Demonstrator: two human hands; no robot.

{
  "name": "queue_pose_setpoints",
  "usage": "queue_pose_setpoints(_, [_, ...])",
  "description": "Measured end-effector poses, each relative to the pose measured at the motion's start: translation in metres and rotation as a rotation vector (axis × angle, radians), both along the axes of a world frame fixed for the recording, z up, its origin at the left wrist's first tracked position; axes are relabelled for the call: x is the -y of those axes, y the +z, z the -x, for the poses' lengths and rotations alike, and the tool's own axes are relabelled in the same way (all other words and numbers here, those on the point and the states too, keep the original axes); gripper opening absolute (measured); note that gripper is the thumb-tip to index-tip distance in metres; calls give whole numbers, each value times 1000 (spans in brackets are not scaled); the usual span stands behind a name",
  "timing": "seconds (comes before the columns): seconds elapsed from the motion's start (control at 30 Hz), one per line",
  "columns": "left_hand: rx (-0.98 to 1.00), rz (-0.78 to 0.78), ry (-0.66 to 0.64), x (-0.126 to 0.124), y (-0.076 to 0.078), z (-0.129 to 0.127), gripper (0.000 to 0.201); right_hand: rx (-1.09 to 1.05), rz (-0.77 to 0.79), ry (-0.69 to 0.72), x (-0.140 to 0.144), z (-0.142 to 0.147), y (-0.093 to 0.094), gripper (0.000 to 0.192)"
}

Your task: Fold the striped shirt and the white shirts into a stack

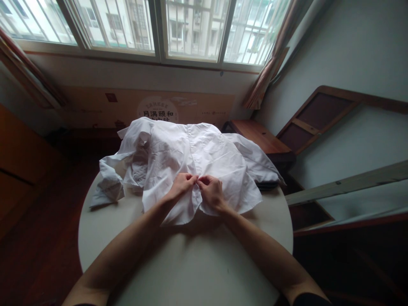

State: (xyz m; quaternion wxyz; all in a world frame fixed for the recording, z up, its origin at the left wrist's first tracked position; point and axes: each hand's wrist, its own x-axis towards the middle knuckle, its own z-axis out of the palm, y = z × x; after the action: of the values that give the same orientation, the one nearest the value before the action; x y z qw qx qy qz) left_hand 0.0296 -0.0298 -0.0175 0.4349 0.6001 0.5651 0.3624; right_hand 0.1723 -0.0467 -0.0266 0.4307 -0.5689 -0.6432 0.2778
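Observation:
A white button-up shirt [170,148] lies spread on a round pale table [204,263], its front facing up and its hem toward me. Small buttons run down the front placket. My left hand [183,185] pinches the placket near the hem. Right beside it my right hand [211,190] is also closed on the shirt front, the fingertips of both hands nearly meeting. What sits between the fingertips is too small to make out. One sleeve [110,182] is crumpled at the left; the other sleeve [255,155] stretches out to the right.
Under the right sleeve a dark flat object [267,185] lies near the table's edge. Behind the table stands a brown wooden stool or low table [259,134]. A printed cardboard panel [105,104] leans below the barred window [191,29]. A wooden frame [318,110] stands by the right wall.

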Motion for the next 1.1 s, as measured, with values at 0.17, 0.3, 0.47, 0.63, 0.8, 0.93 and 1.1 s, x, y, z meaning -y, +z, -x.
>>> queue_pose_setpoints(0.17, [97, -55, 42, 0, -7, -3, 24, 143, -180, -37, 5, 5, -3, 14])
queue_pose_setpoints(0.3, [63, -89, 89, 1, -11, -7, 22, 155, -231, -35, 5, 7, -6, 13])
queue_pose_setpoints(0.47, [-108, -180, 139, 6, -8, -10, 20, 124, -106, -57, 2, 7, -1, 13])
queue_pose_setpoints(0.63, [-123, -232, 111, 8, -7, -11, 19, -212, 136, 62, -5, 2, 3, 22])
queue_pose_setpoints(0.8, [74, -178, 68, 1, -14, -10, 21, -568, 342, 126, -11, -1, 1, 28])
queue_pose_setpoints(0.93, [168, -99, 53, -1, -12, -8, 24, -456, 285, 113, -8, 0, 3, 21])
queue_pose_setpoints(1.1, [-35, -136, 43, 3, -3, -7, 26, 120, -101, -49, 4, 5, 5, 15])
